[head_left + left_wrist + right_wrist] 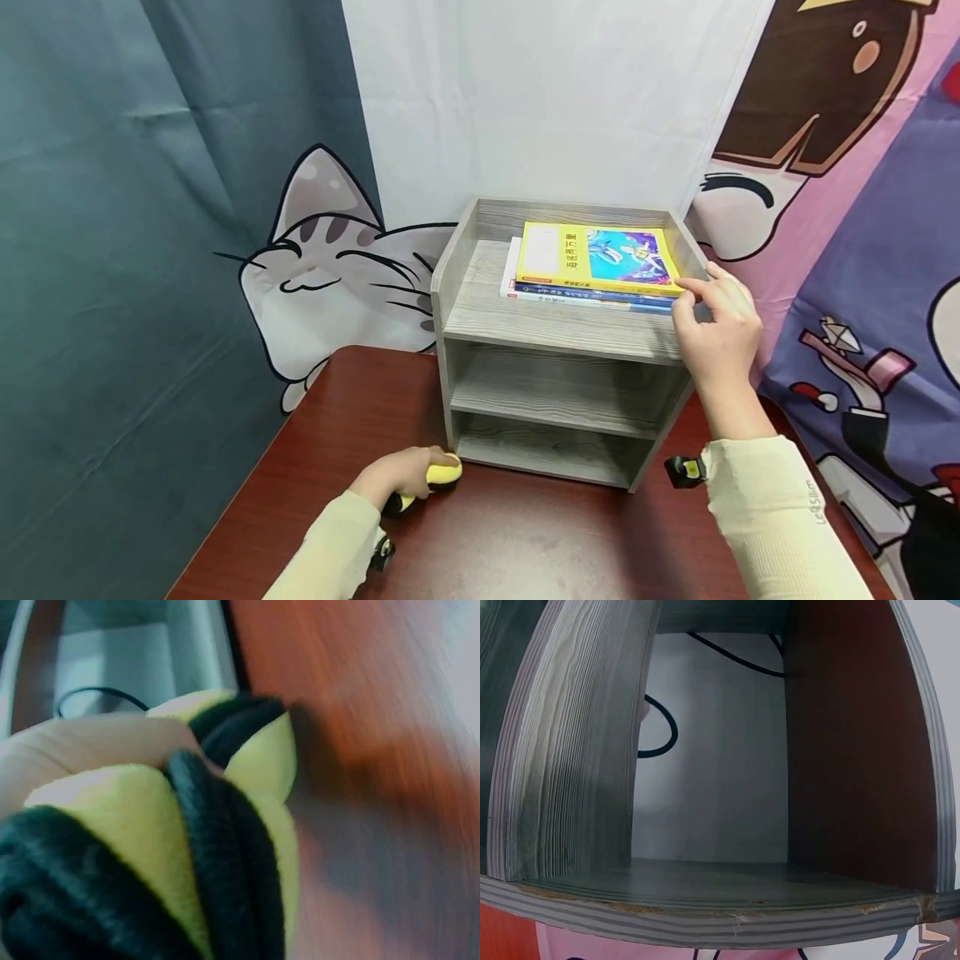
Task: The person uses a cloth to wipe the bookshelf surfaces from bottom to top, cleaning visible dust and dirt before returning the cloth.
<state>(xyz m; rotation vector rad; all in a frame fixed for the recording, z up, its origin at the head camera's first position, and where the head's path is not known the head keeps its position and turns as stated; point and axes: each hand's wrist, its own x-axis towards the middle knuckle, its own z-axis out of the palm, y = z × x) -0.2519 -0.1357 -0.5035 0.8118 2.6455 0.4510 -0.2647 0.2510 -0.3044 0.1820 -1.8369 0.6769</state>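
My left hand [406,472] grips a yellow-and-black striped plush toy [444,473] on the table, beside the front left foot of a grey wood-grain shelf [558,332]. In the left wrist view the plush toy [142,847] bulges out around the hand [97,746]. On the shelf's top board lies a stack of books, with a yellow book [558,254] uppermost. Under it show a blue book [577,292] and a white-edged book [508,271]. The thumb and forefinger of my right hand [718,321] pinch at the yellow book's front right corner.
Two lower compartments of the shelf face forward; a dark cable [667,727] shows behind one in the right wrist view. Raised side panels [455,265] border the top board. The red-brown table [525,542] extends in front, with printed curtains [555,100] behind.
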